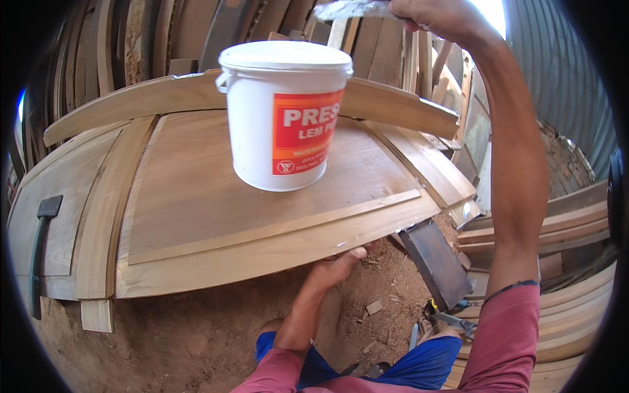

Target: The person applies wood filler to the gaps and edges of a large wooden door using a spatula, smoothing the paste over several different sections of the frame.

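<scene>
A wooden panel door [262, 226] lies flat in front of me, with raised frame pieces around its middle panel. My left hand [337, 268] grips its near edge, thumb against the side and the other fingers partly hidden under the wood. High at the top right, my right hand [440, 18] is closed on a flat, whitish, shiny thing [354, 9], cut off by the picture's edge, so its kind is unclear. A white lidded bucket [249, 124] with a red and orange label stands upright on the panel. White smears mark the door's near edge.
A dark-handled hammer [40, 252] rests on the door's left part. A loose board [190, 95] lies along the far side. Below the right corner is a dark wood block [436, 262], with tools [452, 318] close by. Stacked planks [557, 288] stand at right; shavings litter the ground.
</scene>
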Demonstrator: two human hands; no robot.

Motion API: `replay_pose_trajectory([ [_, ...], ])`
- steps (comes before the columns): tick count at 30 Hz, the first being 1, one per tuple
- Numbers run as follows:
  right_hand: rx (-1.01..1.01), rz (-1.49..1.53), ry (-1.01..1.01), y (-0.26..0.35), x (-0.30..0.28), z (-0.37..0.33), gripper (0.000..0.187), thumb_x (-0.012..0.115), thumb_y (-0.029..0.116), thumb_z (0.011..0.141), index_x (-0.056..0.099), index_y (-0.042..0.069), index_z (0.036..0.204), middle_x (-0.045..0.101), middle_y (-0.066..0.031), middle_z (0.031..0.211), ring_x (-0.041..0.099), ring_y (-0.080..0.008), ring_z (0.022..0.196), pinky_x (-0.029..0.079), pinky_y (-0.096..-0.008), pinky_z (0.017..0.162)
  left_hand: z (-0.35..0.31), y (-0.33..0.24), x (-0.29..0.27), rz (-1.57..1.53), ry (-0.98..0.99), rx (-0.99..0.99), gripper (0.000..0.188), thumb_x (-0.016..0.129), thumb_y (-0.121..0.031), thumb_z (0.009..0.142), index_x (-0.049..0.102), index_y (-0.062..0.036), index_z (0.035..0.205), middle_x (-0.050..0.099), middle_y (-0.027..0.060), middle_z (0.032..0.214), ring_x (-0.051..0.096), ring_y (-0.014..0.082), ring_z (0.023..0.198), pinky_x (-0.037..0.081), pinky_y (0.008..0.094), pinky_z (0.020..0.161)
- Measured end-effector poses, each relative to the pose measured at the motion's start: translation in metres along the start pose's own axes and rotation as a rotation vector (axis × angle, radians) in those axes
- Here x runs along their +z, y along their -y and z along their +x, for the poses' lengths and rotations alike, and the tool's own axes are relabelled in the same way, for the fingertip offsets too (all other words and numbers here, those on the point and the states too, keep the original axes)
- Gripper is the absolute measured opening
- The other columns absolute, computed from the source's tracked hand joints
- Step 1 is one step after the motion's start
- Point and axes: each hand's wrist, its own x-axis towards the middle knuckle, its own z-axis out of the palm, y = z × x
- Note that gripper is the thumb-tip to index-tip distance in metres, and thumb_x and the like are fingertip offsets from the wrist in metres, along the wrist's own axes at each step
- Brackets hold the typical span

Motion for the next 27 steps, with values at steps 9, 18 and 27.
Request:
replay_pose_trajectory([
  [9, 0.009, 0.257, -0.292, -0.061, 0.008, -0.013, 0.024, 0.065, 0.011, 0.089, 0.066, -0.003, 0.109, 0.064, -0.0061, 0.076, 0.06, -0.0128, 0.063, 0.048, -0.0304, 0.056, -0.007, -0.179, 0.038, 0.595, 0.202, 0.525, 0.019, 0.077, -0.014, 0.082, 0.072, -0.0066, 0.099, 0.074, 0.0083, 0.095, 0.072, 0.0258, 0.09, 0.057, 0.042, 0.078],
  [18, -0.146, 0.246, -0.29, -0.096, 0.004, -0.028, 0.03, 0.051, 0.005, 0.092, 0.061, -0.002, 0.119, 0.059, -0.0053, 0.085, 0.051, -0.0076, 0.062, 0.046, -0.0242, 0.056, 0.125, -0.304, 0.001, 2.11, -0.08, 0.557, 0.03, 0.075, -0.01, 0.083, 0.07, -0.0057, 0.112, 0.07, 0.0157, 0.114, 0.065, 0.0332, 0.104, 0.051, 0.0435, 0.091],
  [27, -0.178, 0.275, -0.217, -0.1, 0.017, -0.031, 0.029, 0.054, 0.006, 0.085, 0.069, -0.005, 0.108, 0.066, -0.0106, 0.09, 0.06, -0.0193, 0.072, 0.05, -0.0353, 0.072, 0.142, -0.319, -0.043, 2.112, -0.104, 0.812, 0.009, 0.066, -0.011, 0.093, 0.065, -0.0031, 0.099, 0.069, 0.0134, 0.092, 0.066, 0.0318, 0.089, 0.054, 0.0415, 0.077],
])
